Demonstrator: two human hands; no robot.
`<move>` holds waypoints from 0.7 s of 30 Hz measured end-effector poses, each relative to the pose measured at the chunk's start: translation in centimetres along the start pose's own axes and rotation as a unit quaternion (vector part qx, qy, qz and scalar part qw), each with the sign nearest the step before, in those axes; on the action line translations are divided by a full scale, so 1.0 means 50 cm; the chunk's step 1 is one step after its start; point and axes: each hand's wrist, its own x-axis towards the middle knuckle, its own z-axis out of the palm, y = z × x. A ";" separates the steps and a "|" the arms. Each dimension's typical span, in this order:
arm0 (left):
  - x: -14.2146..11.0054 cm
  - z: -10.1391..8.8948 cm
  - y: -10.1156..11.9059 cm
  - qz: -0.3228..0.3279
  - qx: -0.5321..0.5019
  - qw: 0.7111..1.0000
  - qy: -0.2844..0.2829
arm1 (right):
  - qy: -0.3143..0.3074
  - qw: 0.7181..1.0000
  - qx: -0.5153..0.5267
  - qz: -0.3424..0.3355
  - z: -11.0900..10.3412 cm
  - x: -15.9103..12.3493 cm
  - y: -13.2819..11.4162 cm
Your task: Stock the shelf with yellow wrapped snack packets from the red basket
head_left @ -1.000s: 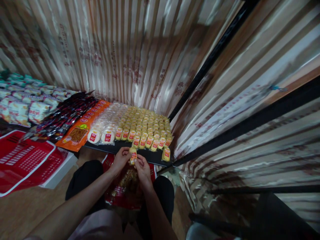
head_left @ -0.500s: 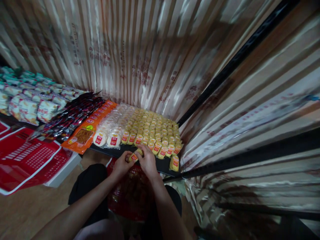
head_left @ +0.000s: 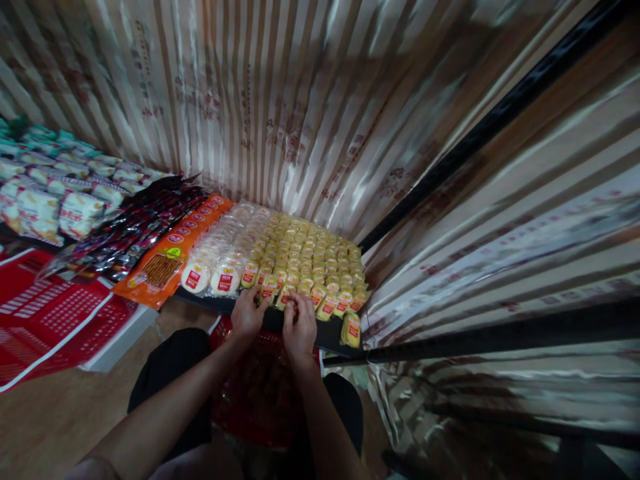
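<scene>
Many small, yellow, clear-wrapped packets with red-and-white labels point(head_left: 320, 257) stand in close rows on a long, flat, black shelf point(head_left: 330, 335), with both bare hands at their front edge. The left hand point(head_left: 247, 315), thumb and fingers partly bent, has its fingertips at the left side of one yellow front packet point(head_left: 267, 288); whether it grips it, I cannot tell. The right hand point(head_left: 300, 323) is near, fingers curled at the next yellow packet point(head_left: 286, 293), and its hold cannot be made out either. Another yellow packet point(head_left: 351, 330) stands apart near the shelf's right end. Left of the yellow rows lie round, white, flat cakes in clear plastic point(head_left: 226, 280), then a flat, bright orange plastic bag point(head_left: 163, 270), a heap of glossy, dark plastic packets point(head_left: 145, 223) and puffy white pouches point(head_left: 80, 215). Below, a red plastic basket point(head_left: 250, 429) is between the knees, and a red, perforated plastic basket point(head_left: 87, 317) is at far left. Behind hangs a striped, pale and brown curtain point(head_left: 225, 80)
</scene>
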 end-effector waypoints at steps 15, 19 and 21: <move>0.017 0.031 -0.004 0.088 0.026 0.993 0.071 | -0.028 0.997 0.012 0.066 0.028 -0.043 0.071; 0.008 0.033 -0.001 0.101 -0.010 0.991 0.085 | -0.019 0.997 0.023 0.070 0.034 -0.048 0.079; 0.008 0.035 -0.003 0.098 -0.020 0.992 0.078 | -0.018 0.997 0.028 0.066 0.038 -0.049 0.084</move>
